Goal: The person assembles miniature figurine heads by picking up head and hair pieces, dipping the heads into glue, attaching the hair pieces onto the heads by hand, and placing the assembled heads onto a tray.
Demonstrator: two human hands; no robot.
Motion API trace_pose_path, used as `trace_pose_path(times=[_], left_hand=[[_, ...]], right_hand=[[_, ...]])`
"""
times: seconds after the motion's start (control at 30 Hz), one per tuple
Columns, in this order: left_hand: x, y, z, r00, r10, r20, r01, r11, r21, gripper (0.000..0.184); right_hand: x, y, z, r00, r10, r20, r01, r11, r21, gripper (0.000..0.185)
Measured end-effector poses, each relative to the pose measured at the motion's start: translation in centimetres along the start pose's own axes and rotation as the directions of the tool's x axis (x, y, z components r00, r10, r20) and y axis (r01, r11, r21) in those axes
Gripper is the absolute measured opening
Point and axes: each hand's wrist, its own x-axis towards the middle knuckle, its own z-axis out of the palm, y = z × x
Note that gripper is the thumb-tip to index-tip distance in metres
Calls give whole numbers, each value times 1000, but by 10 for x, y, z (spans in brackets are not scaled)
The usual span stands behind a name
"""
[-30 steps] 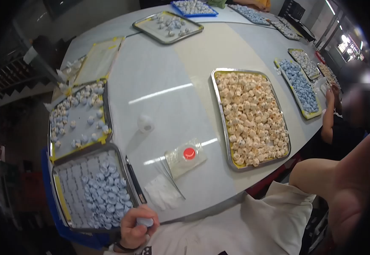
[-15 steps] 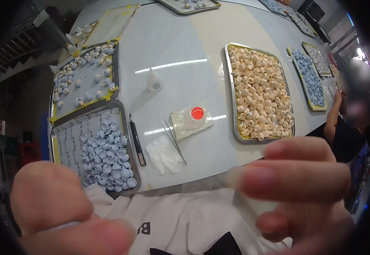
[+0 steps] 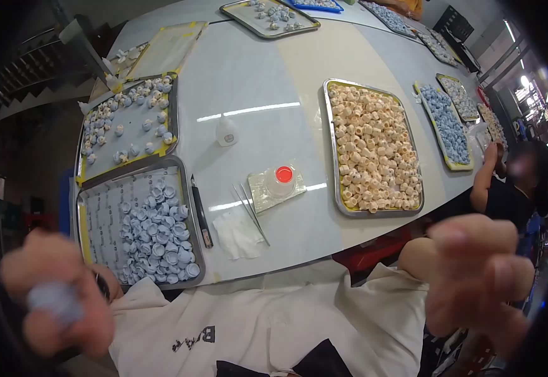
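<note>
Left grip (image 3: 82,279) is pinching one blue piece (image 3: 55,305) left of the lined tray (image 3: 99,220).
Single-piece handling is seemingly calling for lightness; whether right grip (image 3: 469,283) is closing, I cannot tell.

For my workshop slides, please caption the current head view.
Left hand holding a pale-blue piece, near trays of blue pieces and cream pieces.

Left hand (image 3: 66,270): one pale-blue piece (image 3: 55,303); near on the bench (image 3: 308,239): one white bottle (image 3: 226,133), one red-topped container (image 3: 281,182), one pair of tweezers (image 3: 255,220).
</note>
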Motion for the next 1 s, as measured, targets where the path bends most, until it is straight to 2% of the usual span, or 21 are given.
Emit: trace_pose_path(times=[0.03,0.07,0.1,0.13,0.17,0.23,0.3,0.37,0.43,0.47,0.5,0.57,0.6,0.63,0.67,0.7,0.73,0.87,0.97,1.0], left_hand=[[27,2,2,906,150,-397,7,930,367,28],[43,5,10,857,305,-415,38,766,641,30],[49,10,14,890,420,-178,-61,496,866,32],[55,15,20,897,439,50,-170,238,956,34],[57,21,24,888,412,205,-252,64,965,37],[58,29,28,851,345,397,-368,-148,918,42],[53,25,29,758,439,483,-396,-279,875,47],[42,11,38,618,563,548,-375,-402,835,53],[37,2,43,496,656,569,-347,-451,822,59],[39,1,38,484,648,588,-340,-480,808,57],[40,-1,36,477,644,599,-336,-496,801,55],[41,-6,32,479,647,593,-330,-492,805,52],[42,-6,30,485,649,586,-331,-484,810,50],[44,-8,28,499,647,577,-333,-471,817,48],[45,-9,26,514,646,565,-335,-456,825,46],[45,-11,24,529,642,555,-336,-442,832,44],[44,-13,23,544,638,545,-341,-426,838,42],[38,-20,18,576,634,515,-347,-381,857,35],[29,-26,12,549,657,517,-345,-386,856,30],[24,-32,12,495,693,525,-337,-404,850,28]], right_hand=[[-2,-3,0,999,12,38,-12,1000,5,32],[-4,-8,0,998,10,59,-10,1000,12,32],[-7,-11,1,996,18,89,-20,1000,17,32],[-7,-12,0,995,30,96,-31,999,10,32],[-6,-10,-1,995,37,91,-38,999,8,32],[-3,-5,1,997,26,68,-26,1000,-3,32],[2,-9,-3,998,-7,60,7,1000,7,33],[4,-22,-7,996,-56,70,57,998,-10,33],[7,-36,-17,980,-198,23,199,975,-102,33],[9,-47,-34,863,-389,-322,286,902,-323,14],[7,-52,-54,567,-610,-554,293,778,-556,8],[8,-46,-70,576,-293,-763,200,956,-216,15],[-3,-34,-72,703,-204,-682,84,975,-205,8],[-15,-25,-68,703,-201,-682,78,975,-207,8],[-26,-16,-61,944,-5,-331,-36,992,-117,14],[-31,-5,-46,994,100,-49,-105,989,-102,14],[-29,2,-25,991,113,70,-110,992,-57,15],[-30,0,5,982,105,158,-112,993,35,19],[-24,4,5,990,90,107,-94,995,36,22],[-25,-2,1,995,42,92,-47,997,56,23]])
